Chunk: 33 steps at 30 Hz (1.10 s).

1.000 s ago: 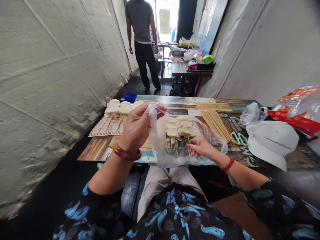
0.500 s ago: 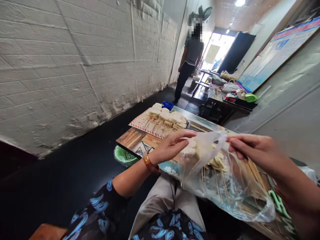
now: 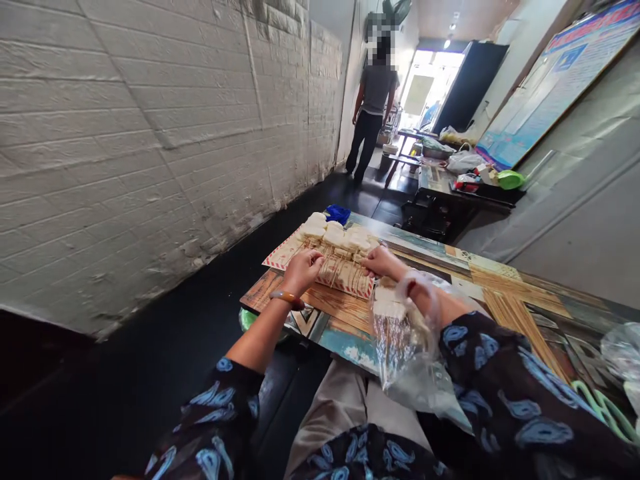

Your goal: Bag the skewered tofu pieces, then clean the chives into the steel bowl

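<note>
Pale, flat pieces of food on thin wooden skewers (image 3: 343,235) lie in a row on a paper sheet (image 3: 280,256) with a red-striped edge. My left hand (image 3: 303,270) is at the left side of the row, its fingers curled together near the stick ends; what they hold is hidden. At the right end, my right hand (image 3: 384,262) has its fingers closed on skewer sticks. A clear plastic bag (image 3: 417,377) with more skewered pieces inside lies below my right forearm, its handle against the forearm.
The patterned table (image 3: 345,337) stretches to the right, with green-handled scissors (image 3: 600,410) and crumpled plastic (image 3: 623,350). A blue cloth-like item (image 3: 338,213) lies behind the food. A green-lined bin (image 3: 247,320) stands below the left edge. Another person (image 3: 373,113) stands farther off near a cluttered table (image 3: 425,177).
Both hands have left the plastic bag and moved forward to the skewers on the paper sheet. The bag has dropped and sagged on the near side. The view has shifted slightly.
</note>
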Tool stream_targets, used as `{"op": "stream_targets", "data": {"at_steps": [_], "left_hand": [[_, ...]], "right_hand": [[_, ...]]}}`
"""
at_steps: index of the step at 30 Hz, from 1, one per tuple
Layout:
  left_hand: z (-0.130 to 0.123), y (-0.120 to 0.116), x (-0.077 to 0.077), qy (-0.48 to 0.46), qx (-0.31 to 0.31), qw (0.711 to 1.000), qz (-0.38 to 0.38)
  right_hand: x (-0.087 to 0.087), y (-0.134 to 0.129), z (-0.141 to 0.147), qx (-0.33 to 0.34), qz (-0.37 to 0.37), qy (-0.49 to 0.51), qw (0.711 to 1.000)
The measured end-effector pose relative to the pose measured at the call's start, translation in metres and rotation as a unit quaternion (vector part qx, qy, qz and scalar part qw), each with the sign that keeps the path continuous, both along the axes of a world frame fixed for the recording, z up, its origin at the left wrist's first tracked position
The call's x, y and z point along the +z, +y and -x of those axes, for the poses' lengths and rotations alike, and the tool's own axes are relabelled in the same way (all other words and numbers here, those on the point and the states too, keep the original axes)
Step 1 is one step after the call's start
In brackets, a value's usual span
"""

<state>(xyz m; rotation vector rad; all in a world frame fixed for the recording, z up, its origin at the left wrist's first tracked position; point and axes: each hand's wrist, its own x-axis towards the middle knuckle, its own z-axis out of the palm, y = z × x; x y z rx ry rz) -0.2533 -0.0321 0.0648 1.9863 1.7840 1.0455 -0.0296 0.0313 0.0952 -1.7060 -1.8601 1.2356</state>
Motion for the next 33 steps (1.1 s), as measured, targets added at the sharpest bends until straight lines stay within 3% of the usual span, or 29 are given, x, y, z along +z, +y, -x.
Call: {"op": "stream_targets", "data": {"at_steps": [3,7,10,14,20,26,33], "left_hand": [[0.007,0.009,-0.001,0.059,0.043,0.997,0.001],[0.029,0.013,-0.002,0.077,0.096,0.992,0.013],[0.045,0.012,-0.005,0.077,0.129,0.988,0.041],[0.052,0.011,-0.013,0.066,0.124,0.987,0.073],[0.036,0.014,-0.013,0.071,0.108,0.988,0.086],[0.030,0.010,-0.013,0.085,0.098,0.985,0.116],[0.028,0.007,-0.023,0.014,0.075,0.989,0.128]], "right_hand": [[-0.021,-0.002,0.017,-0.042,0.004,0.037,0.998],[-0.027,-0.006,0.029,-0.096,0.010,0.113,0.989],[-0.021,-0.010,0.029,-0.122,0.007,0.162,0.979],[-0.004,-0.010,0.033,-0.115,-0.004,0.202,0.973],[0.009,0.002,0.080,-0.072,-0.008,0.207,0.976],[-0.011,0.015,0.134,-0.047,0.003,0.187,0.981],[-0.036,0.023,0.140,-0.020,0.004,0.153,0.988]]}}
